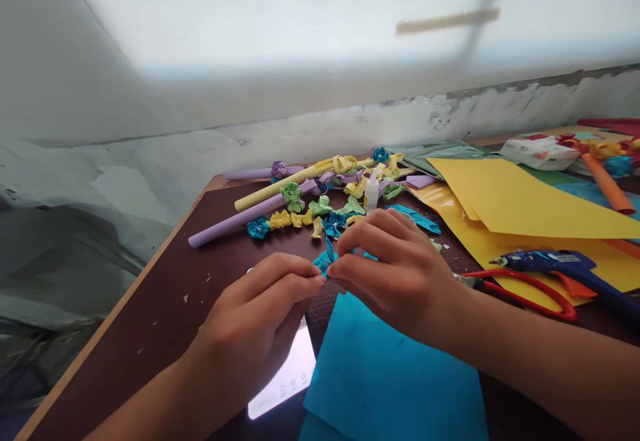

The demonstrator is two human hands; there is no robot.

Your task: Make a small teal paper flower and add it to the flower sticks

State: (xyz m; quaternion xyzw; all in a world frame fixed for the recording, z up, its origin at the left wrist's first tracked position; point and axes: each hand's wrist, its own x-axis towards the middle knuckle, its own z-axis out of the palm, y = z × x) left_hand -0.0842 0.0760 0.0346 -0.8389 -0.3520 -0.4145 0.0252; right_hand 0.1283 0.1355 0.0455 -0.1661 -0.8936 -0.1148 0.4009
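Blue crumpled paper [324, 262] is pinched between the two hands above the table [150, 294], just beyond the near blue sheet [395, 374]. One narrow tip of it points up and slightly away; the fingers hide much of the rest, so its full long axis cannot be told.

Two hands work at it. The left hand [260, 308] reaches in from the lower left, back up, its fingers together and pointing right, clamped on the paper's left edge. The right hand [400, 268] comes from the lower right, wrist bent, fingers curled leftward, their tips closed on the paper's right side.

One lit phone [287, 374] lies partly under the left hand. Behind the hands are three paper tubes, two lilac [245, 218] and one yellow [280, 188], slanting away to the right, with one white bottle [371, 193] standing among crumpled paper flowers [291, 193]. To the right lie one blue glue gun [555, 261], one red-handled tool [540, 291] and one orange tube [607, 184].
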